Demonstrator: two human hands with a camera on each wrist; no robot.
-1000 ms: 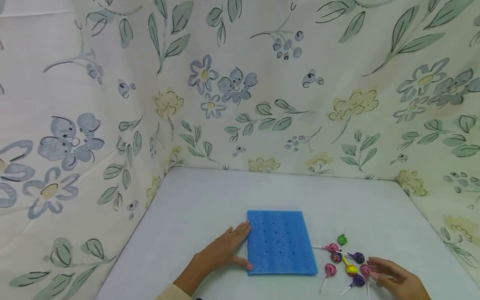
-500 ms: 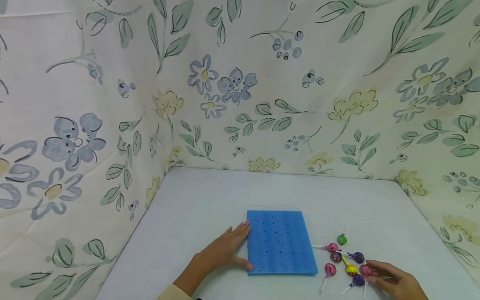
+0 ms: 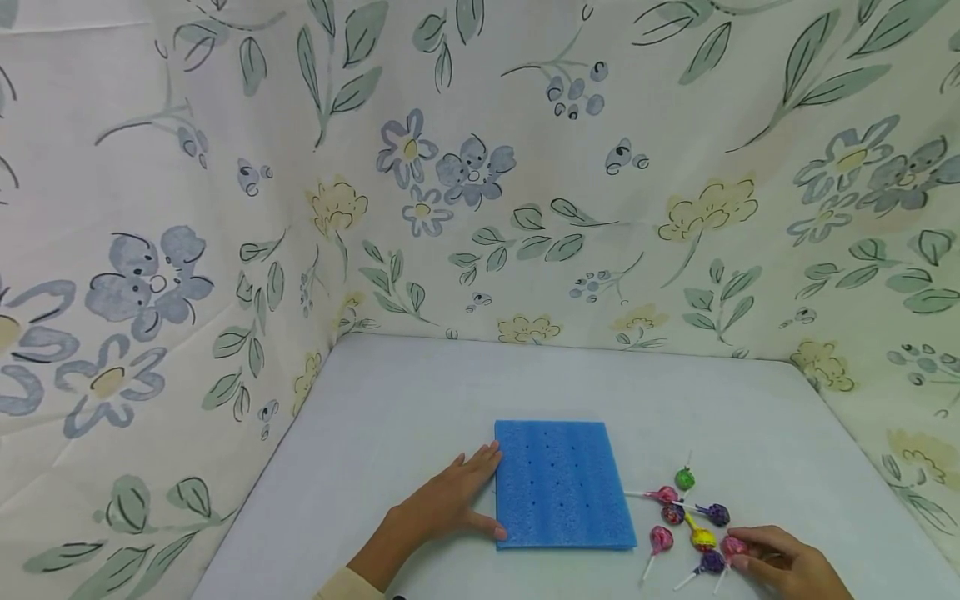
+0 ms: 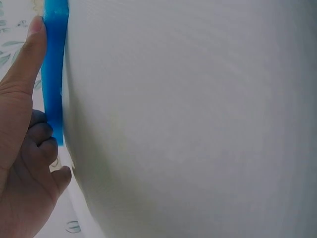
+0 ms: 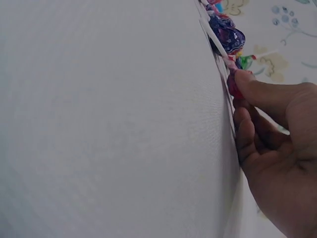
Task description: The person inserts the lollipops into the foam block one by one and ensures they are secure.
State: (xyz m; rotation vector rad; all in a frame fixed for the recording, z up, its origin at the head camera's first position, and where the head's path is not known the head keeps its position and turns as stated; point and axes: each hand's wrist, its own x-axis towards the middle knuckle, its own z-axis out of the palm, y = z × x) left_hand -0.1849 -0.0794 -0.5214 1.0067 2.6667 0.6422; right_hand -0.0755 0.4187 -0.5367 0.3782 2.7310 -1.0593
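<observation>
Pink-wrapped lollipop [image 3: 732,547] lies at the near right of the white tabletop [image 3: 390,400], and the right hand [image 3: 787,567] pinches its head between thumb and curled fingers. Just left of it a purple lollipop [image 3: 708,562] and another pink one [image 3: 660,539] lie flat on their sticks. A little farther back sit a yellow lollipop [image 3: 702,539], a dark purple one [image 3: 716,514] and a green one [image 3: 683,479] — all in one loose cluster. Left of the cluster a blue foam block [image 3: 561,483], dotted with small holes, lies flat. The left hand [image 3: 442,504] rests open against its left edge — fingers straight, thumb at the near corner. Floral fabric [image 3: 480,167] walls the tabletop behind and on both sides.
</observation>
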